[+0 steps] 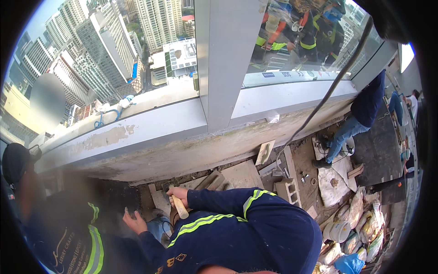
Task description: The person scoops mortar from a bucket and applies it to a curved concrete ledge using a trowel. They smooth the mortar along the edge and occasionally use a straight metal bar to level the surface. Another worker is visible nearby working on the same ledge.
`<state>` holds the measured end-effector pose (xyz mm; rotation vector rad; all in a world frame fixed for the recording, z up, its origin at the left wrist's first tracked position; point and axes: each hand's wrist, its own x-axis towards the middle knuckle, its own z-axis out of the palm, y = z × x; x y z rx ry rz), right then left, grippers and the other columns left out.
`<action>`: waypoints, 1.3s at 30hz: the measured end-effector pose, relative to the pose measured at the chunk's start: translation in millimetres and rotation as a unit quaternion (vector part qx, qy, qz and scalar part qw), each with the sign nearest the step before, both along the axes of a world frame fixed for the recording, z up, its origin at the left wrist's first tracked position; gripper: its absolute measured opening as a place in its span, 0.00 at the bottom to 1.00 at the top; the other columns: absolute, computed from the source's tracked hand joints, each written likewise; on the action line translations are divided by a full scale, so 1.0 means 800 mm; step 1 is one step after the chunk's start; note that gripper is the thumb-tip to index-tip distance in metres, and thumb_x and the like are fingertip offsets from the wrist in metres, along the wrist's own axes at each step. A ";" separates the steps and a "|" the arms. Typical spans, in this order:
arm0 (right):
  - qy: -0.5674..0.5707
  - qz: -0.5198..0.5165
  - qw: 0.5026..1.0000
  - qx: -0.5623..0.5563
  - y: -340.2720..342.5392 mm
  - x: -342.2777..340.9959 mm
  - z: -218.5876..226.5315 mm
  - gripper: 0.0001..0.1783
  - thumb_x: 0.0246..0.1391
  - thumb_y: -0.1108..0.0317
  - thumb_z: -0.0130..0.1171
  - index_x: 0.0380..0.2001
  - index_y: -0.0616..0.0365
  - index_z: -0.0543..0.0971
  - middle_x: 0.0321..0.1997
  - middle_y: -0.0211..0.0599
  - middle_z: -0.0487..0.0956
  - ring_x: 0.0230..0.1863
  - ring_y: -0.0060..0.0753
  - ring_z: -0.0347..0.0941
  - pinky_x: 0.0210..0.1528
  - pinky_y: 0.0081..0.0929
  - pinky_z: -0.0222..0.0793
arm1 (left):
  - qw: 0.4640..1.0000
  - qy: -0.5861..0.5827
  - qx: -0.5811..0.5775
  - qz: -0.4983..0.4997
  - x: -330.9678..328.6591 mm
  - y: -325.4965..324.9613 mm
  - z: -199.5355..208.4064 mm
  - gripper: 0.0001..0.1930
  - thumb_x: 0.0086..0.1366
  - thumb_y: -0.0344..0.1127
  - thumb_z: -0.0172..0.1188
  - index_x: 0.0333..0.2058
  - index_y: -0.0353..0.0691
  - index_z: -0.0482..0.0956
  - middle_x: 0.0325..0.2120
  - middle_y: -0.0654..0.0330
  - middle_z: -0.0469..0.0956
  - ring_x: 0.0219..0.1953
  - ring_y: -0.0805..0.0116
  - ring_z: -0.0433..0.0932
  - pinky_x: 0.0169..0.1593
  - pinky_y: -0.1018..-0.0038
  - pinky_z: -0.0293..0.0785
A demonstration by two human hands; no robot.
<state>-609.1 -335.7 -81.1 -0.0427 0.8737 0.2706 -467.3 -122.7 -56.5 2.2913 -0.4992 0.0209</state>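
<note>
My right hand (179, 195) is closed around the pale wooden handle of a hand tool (180, 208), in front of my chest. A dark end shows past the fist, but its kind is unclear. Lower and to the left, my left hand (135, 223) is held up with its fingers apart and nothing in it. Both arms wear navy sleeves; the right one carries a reflective band. Close on my left stands a co-worker (68, 228) in a navy shirt with reflective stripes and a dark cap, partly blurred.
A low, stained wall (191, 155) runs under the windows. Boards, a hollow block (287, 192) and rubble lie on the floor. At right another person (353, 123) stands near a bucket (347, 146); full sacks (365, 223) are heaped below. A dark cable (335, 84) hangs across the window.
</note>
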 end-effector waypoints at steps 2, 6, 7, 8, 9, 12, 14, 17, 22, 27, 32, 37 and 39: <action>0.008 -0.003 1.000 -0.003 -0.006 -0.009 0.015 0.08 0.55 0.62 0.50 0.30 0.53 0.67 0.19 0.30 0.67 0.17 0.28 0.63 0.19 0.29 0.65 | 0.999 -0.028 0.014 -0.029 0.014 -0.008 -0.011 0.25 0.56 0.28 0.57 0.54 0.34 0.68 0.46 0.49 0.66 0.49 0.54 0.68 0.50 0.67 0.66; 0.008 -0.061 0.997 -0.047 -0.005 -0.018 0.018 0.08 0.54 0.63 0.51 0.29 0.55 0.67 0.21 0.32 0.68 0.18 0.29 0.64 0.20 0.31 0.66 | 0.998 0.002 -0.011 -0.065 0.032 -0.036 -0.022 0.25 0.56 0.28 0.56 0.54 0.34 0.67 0.47 0.50 0.65 0.49 0.57 0.68 0.49 0.69 0.68; 0.010 -0.067 0.996 -0.049 -0.007 -0.024 0.016 0.08 0.54 0.63 0.51 0.29 0.55 0.67 0.21 0.33 0.68 0.18 0.30 0.65 0.20 0.32 0.66 | 0.996 -0.002 -0.022 -0.090 0.030 -0.048 -0.017 0.24 0.57 0.28 0.56 0.54 0.34 0.67 0.48 0.50 0.64 0.50 0.57 0.68 0.49 0.68 0.69; 0.010 -0.072 0.996 -0.053 -0.007 -0.027 0.013 0.09 0.54 0.63 0.51 0.29 0.55 0.67 0.21 0.33 0.68 0.18 0.30 0.65 0.20 0.32 0.66 | 0.994 -0.012 -0.016 -0.109 0.031 -0.060 -0.015 0.24 0.57 0.28 0.56 0.54 0.33 0.67 0.48 0.49 0.64 0.50 0.57 0.68 0.49 0.68 0.69; 0.009 -0.078 0.995 -0.056 -0.008 -0.032 0.010 0.09 0.54 0.63 0.51 0.29 0.56 0.67 0.21 0.33 0.68 0.19 0.31 0.65 0.20 0.33 0.66 | 0.991 -0.023 -0.011 -0.129 0.032 -0.070 -0.014 0.24 0.57 0.28 0.56 0.54 0.33 0.67 0.48 0.49 0.64 0.50 0.57 0.68 0.49 0.67 0.69; 0.010 -0.101 0.993 -0.056 -0.015 -0.045 0.006 0.10 0.53 0.62 0.52 0.29 0.56 0.67 0.21 0.35 0.69 0.19 0.32 0.66 0.20 0.33 0.66 | 0.984 -0.071 0.016 -0.161 0.047 -0.093 -0.040 0.24 0.57 0.28 0.56 0.54 0.32 0.67 0.48 0.48 0.64 0.49 0.55 0.68 0.49 0.66 0.69; 0.036 -0.134 0.988 -0.063 -0.020 -0.062 0.020 0.08 0.54 0.64 0.51 0.28 0.55 0.67 0.18 0.34 0.67 0.15 0.29 0.65 0.15 0.29 0.65 | 0.972 -0.120 0.068 -0.189 0.053 -0.115 -0.052 0.23 0.57 0.28 0.56 0.53 0.32 0.67 0.47 0.48 0.64 0.48 0.55 0.69 0.48 0.65 0.70; 0.040 -0.188 0.979 -0.063 -0.025 -0.083 0.016 0.08 0.54 0.64 0.51 0.29 0.57 0.67 0.19 0.35 0.68 0.16 0.31 0.65 0.16 0.30 0.65 | 0.976 0.009 -0.005 -0.216 0.022 -0.153 -0.029 0.23 0.58 0.28 0.57 0.53 0.32 0.68 0.46 0.46 0.66 0.45 0.54 0.71 0.45 0.64 0.71; 0.052 -0.208 0.974 -0.070 -0.030 -0.109 0.040 0.09 0.54 0.64 0.50 0.30 0.58 0.67 0.21 0.38 0.69 0.18 0.33 0.66 0.19 0.32 0.65 | 0.968 0.004 -0.003 -0.249 0.015 -0.173 -0.024 0.24 0.59 0.31 0.57 0.54 0.31 0.67 0.46 0.45 0.65 0.43 0.54 0.72 0.44 0.65 0.71; 0.024 -0.200 0.978 -0.061 -0.040 -0.111 0.053 0.08 0.55 0.64 0.50 0.30 0.55 0.65 0.20 0.32 0.66 0.17 0.28 0.63 0.17 0.30 0.66 | 0.980 -0.023 0.017 -0.196 0.022 -0.170 0.000 0.23 0.56 0.29 0.57 0.52 0.31 0.68 0.47 0.45 0.66 0.44 0.50 0.71 0.45 0.64 0.69; 0.017 -0.138 0.990 0.002 -0.044 -0.091 0.048 0.10 0.58 0.64 0.47 0.26 0.55 0.63 0.17 0.31 0.64 0.16 0.27 0.60 0.18 0.24 0.63 | 0.985 -0.094 -0.020 -0.143 0.046 -0.134 0.017 0.22 0.55 0.35 0.59 0.46 0.29 0.71 0.45 0.44 0.66 0.47 0.45 0.67 0.50 0.62 0.66; 0.025 -0.057 0.997 0.038 -0.028 -0.059 0.044 0.11 0.58 0.64 0.46 0.24 0.54 0.64 0.13 0.25 0.65 0.13 0.21 0.60 0.16 0.21 0.62 | 0.997 -0.042 -0.034 -0.060 0.039 -0.067 0.028 0.22 0.55 0.35 0.58 0.49 0.33 0.71 0.44 0.47 0.66 0.47 0.49 0.68 0.49 0.64 0.66; 0.035 -0.017 0.998 0.039 -0.022 -0.044 0.039 0.11 0.58 0.64 0.46 0.23 0.54 0.63 0.13 0.25 0.64 0.13 0.21 0.59 0.16 0.21 0.62 | 0.998 -0.044 -0.042 -0.023 0.031 -0.045 0.022 0.21 0.55 0.34 0.58 0.48 0.34 0.72 0.44 0.48 0.66 0.48 0.50 0.68 0.50 0.65 0.66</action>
